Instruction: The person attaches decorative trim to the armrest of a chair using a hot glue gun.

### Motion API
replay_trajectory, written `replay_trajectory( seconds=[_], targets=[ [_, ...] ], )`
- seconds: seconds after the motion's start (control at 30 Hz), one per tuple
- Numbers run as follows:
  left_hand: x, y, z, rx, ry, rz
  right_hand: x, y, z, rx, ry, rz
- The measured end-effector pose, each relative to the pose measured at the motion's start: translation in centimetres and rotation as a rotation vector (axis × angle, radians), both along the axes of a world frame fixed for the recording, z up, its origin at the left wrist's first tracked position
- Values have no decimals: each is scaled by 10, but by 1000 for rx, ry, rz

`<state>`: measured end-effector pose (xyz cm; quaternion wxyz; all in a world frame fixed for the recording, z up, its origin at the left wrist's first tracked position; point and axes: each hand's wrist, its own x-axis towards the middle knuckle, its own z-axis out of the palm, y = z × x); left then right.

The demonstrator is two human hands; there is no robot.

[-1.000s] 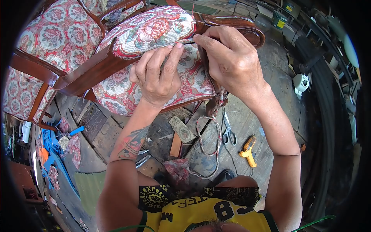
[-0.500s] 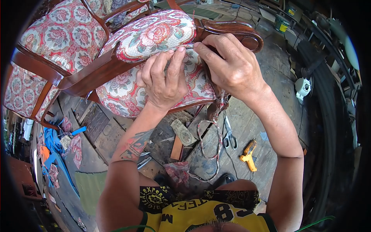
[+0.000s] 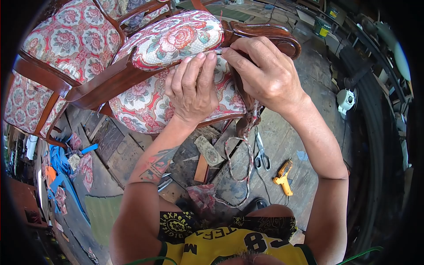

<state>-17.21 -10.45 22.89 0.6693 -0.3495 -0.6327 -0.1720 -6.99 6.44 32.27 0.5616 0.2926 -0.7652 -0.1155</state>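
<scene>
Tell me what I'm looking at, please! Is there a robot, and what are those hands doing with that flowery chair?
There's no robot here, just a person with two bare hands. All the pictures come from one camera worn on the person's head, looking down, so the curved dark edges frame the view.

The left hand has its fingertips at the lower edge of the flowery armrest pad. The right hand seems to pinch a thin pale strip there, but it's too small to tell what it is. The shiny brown parts are the chair's wooden frame.

On the wooden floor lie scissors, a yellow tool shaped like a glue gun, and a blue tangle.
</scene>
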Motion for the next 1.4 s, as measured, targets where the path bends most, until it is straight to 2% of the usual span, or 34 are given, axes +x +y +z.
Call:
replay_trajectory(
  seconds=[0.6,0.77,0.93,0.97,1.13,1.2,1.4],
  targets=[
    [-2,7,-4,39,27,51,2,4,16,122,-9,-17],
    [-6,7,-5,39,37,-2,6,3,22,96,-83,-21],
    [-1,3,-2,-13,42,43,11,1,26,32,-139,-3],
    [-1,3,-2,-6,50,58,33,-8,50,145,-318,-207],
    [-4,-2,0,-79,76,13,16,5,46,-27,-351,-21],
    [-3,0,1,-35,55,-37,10,8,44,-32,-373,141],
    [0,4,4,-41,44,35,15,9,48,-59,-378,80]
  ],
)
